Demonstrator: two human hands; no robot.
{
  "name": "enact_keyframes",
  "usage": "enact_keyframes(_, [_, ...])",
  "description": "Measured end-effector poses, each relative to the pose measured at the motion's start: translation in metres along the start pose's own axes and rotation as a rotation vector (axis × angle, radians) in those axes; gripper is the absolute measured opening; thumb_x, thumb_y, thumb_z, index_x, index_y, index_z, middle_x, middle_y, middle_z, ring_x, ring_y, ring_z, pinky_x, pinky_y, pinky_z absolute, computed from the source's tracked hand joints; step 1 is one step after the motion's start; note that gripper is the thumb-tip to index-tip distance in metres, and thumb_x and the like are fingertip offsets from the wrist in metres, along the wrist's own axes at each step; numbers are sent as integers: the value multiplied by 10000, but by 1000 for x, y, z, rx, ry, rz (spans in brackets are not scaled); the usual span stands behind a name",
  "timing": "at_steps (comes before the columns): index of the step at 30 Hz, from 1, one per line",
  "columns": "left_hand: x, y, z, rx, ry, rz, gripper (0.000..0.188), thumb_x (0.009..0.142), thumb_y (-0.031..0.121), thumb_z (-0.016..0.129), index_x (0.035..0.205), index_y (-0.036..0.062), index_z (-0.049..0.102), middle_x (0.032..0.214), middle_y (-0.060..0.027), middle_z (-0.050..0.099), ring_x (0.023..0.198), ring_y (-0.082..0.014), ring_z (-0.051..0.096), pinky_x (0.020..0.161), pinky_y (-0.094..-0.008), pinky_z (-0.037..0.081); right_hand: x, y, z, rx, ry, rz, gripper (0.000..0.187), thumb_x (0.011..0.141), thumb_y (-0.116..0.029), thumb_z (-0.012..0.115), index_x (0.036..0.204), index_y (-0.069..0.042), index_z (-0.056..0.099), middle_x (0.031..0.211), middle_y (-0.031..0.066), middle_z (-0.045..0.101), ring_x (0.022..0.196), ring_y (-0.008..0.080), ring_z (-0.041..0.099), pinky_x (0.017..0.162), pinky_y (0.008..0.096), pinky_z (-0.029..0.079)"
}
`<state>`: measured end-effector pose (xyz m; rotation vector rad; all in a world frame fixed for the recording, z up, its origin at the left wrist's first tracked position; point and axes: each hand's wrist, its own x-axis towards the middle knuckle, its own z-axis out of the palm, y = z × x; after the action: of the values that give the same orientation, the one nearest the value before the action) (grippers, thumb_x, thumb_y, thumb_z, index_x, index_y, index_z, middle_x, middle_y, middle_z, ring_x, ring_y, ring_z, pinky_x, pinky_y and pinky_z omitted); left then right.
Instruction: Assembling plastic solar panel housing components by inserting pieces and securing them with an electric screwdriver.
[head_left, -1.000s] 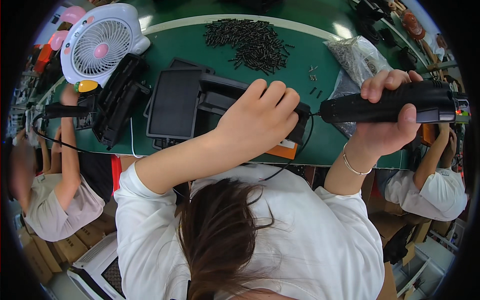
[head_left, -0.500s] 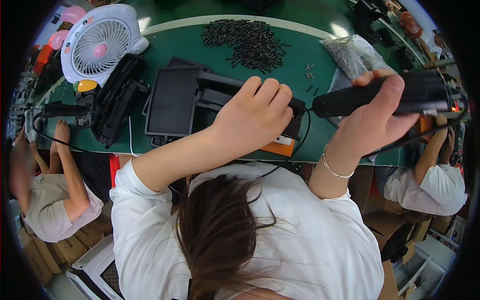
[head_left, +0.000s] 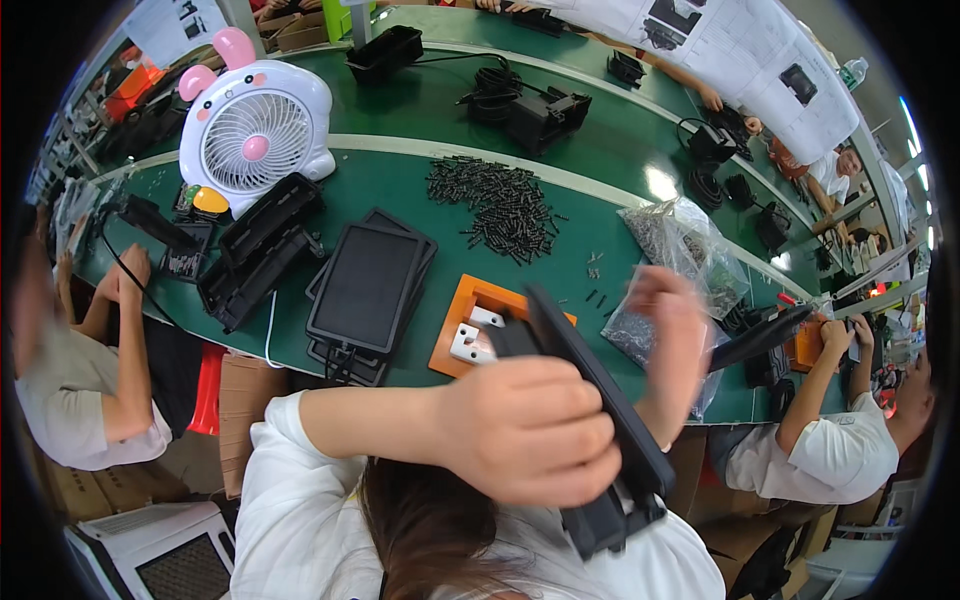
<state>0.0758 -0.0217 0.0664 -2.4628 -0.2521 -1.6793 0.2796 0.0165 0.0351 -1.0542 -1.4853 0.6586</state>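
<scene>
We find a narrow bare lane running down the green tabletop [head_left: 385,180] from the far edge, between stacked black panels [head_left: 365,290] and an orange fixture [head_left: 451,330]. Rightward, a held black housing [head_left: 600,390] blocks the near edge, a plastic bag [head_left: 690,250] the far edge.

Factory workshop: green bench [head_left: 390,182], heaped black screws [head_left: 495,207]

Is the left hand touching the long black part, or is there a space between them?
Touching: the head view shows the left hand gripping the long black part, bent over its side without visible gap.
</scene>
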Motion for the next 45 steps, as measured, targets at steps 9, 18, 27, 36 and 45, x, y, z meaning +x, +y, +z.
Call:
enact_keyframes(9, [2, 8, -58, 151, -482, -142, 156, 649, 162, 632, 786, 118, 570, 638, 22, 435, 550, -124, 510, 462, -255, 410, 30, 4, 20, 444, -52, 451, 329, 968, -312, 539, 950, 10, 601, 744, 38, 596, 668, 100, 554, 602, 237, 449])
enact_keyframes(18, [4, -21, -37, 116, -215, -94, 53, 716, 49, 620, 731, 82, 581, 1115, -120, 656, 973, -298, 649, 813, -392, 534, 13, -24, 83, 302, -563, 199, 371, 983, -265, 425, 1219, -21, 575, 1152, 100, 615, 1076, 172, 559, 966, 316, 403])
enact_keyframes(27, [-26, -98, -89, 776, -363, -390, 194, 692, 203, 707, 815, 98, 600, 865, -50, 617, 795, -240, 611, 752, -359, 469, 52, -6, 106, 191, -581, -69, 752, 718, -188, 733, 1340, 100, 424, 1213, 168, 571, 1121, 222, 571, 875, 292, 484])
enact_keyframes(36, [-145, 12, -120, 782, 50, -1025, 115, 778, 69, 655, 844, 19, 574, 804, -122, 581, 750, -315, 556, 663, -402, 433, 230, 121, 205, 991, -100, 779, 465, 969, -405, 481, 1285, -64, 474, 1264, 188, 513, 1212, 360, 478, 1021, 551, 394])
enact_keyframes(45, [-162, 60, -102, 455, -242, -1255, 133, 815, 137, 674, 820, 15, 620, 952, -109, 558, 905, -273, 533, 796, -365, 432, 156, 41, 210, 326, -1222, -9, 738, 825, -523, 670, 1332, -17, 491, 1330, 97, 541, 1260, 232, 481, 1011, 402, 400])
